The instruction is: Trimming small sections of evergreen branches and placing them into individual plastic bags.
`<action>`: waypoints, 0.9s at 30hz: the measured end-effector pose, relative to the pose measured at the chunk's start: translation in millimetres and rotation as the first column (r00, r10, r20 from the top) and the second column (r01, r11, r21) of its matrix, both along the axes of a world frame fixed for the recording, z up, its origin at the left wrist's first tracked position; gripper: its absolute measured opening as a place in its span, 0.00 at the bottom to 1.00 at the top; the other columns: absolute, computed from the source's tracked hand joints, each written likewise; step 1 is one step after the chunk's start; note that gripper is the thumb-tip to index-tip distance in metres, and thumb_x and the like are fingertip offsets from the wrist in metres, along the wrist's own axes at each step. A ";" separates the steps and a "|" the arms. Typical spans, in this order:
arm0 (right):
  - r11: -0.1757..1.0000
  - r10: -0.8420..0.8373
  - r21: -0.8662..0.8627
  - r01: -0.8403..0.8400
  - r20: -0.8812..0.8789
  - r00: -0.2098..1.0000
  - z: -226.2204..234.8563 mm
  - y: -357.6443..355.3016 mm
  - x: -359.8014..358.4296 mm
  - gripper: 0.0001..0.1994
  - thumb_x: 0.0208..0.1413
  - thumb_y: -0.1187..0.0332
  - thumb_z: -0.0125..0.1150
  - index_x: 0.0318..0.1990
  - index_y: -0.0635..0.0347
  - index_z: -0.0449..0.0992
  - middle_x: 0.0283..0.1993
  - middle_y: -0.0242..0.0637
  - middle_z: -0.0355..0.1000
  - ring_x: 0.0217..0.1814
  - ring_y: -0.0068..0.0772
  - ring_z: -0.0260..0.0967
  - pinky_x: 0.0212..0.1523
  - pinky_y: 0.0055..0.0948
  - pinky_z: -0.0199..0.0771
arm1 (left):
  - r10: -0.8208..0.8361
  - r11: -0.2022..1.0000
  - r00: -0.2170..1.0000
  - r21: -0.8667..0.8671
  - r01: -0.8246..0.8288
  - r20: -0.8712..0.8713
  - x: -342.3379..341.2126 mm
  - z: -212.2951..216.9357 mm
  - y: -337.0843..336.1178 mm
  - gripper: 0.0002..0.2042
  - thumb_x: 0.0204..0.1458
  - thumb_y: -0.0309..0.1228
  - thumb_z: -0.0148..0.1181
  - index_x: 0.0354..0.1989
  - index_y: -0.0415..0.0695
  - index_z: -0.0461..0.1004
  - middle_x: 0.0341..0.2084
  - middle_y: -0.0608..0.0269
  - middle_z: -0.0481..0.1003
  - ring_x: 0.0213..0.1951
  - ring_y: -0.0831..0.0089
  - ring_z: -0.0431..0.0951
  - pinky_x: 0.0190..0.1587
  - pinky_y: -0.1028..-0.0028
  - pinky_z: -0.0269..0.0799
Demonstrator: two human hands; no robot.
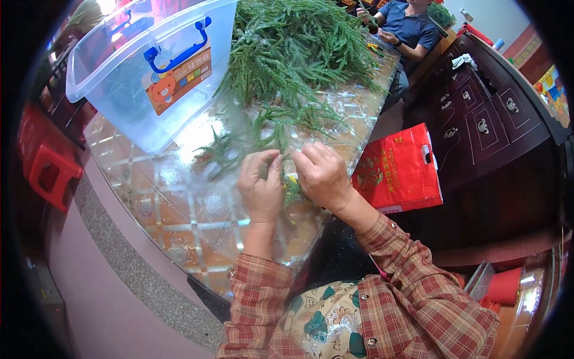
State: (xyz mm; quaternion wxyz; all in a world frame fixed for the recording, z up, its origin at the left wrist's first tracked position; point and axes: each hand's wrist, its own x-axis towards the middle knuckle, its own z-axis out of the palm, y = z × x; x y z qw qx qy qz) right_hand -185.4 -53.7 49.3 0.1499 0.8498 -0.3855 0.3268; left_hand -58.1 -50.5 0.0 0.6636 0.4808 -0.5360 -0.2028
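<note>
Over the table's near part, my left hand (261, 186) and my right hand (323, 175) face each other with fingers pinched. A green artificial pine sprig (291, 191) shows between and below them, with a small yellow bit near it; the fingers hide where they grip it. Just beyond my fingertips lie loose sprigs (294, 117), and farther off a large heap of green pine branches (299, 48). Another loose sprig (216, 148) lies left of my hands, partly blurred.
A clear plastic bin (125, 99) with a blue handle stands at the table's far left. Right of the table are a red bag (399, 170) and a dark drawer cabinet (478, 113). A person (409, 27) sits at the far right. Red stools (57, 173) stand left.
</note>
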 end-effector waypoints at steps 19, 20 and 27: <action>0.990 0.144 -0.012 -0.144 0.014 0.989 7.0 -2.9 -17.7 0.09 0.35 0.80 0.57 0.29 0.61 0.73 0.23 0.35 0.62 0.25 0.36 0.64 0.24 0.28 0.66 | -0.424 0.881 0.906 0.223 0.418 -0.024 13.0 10.4 6.5 0.05 0.42 0.20 0.60 0.28 0.41 0.73 0.25 0.64 0.73 0.25 0.73 0.72 0.29 0.76 0.68; 0.990 0.143 -0.012 -0.143 0.013 0.990 9.3 -5.8 -18.3 0.09 0.35 0.80 0.57 0.29 0.61 0.73 0.23 0.35 0.62 0.25 0.36 0.64 0.24 0.28 0.66 | -0.485 0.770 0.820 0.297 0.565 -0.304 14.3 12.5 7.5 0.04 0.43 0.21 0.59 0.28 0.42 0.73 0.26 0.65 0.73 0.26 0.74 0.73 0.30 0.76 0.69; 0.841 0.347 0.236 -0.487 0.456 0.820 20.7 -16.6 -13.2 0.10 0.38 0.80 0.60 0.31 0.57 0.76 0.26 0.35 0.65 0.26 0.35 0.66 0.24 0.27 0.67 | -0.462 0.470 0.094 -0.154 0.869 -0.882 14.3 1.9 15.3 0.05 0.50 0.29 0.58 0.34 0.43 0.71 0.27 0.69 0.71 0.26 0.82 0.70 0.22 0.84 0.65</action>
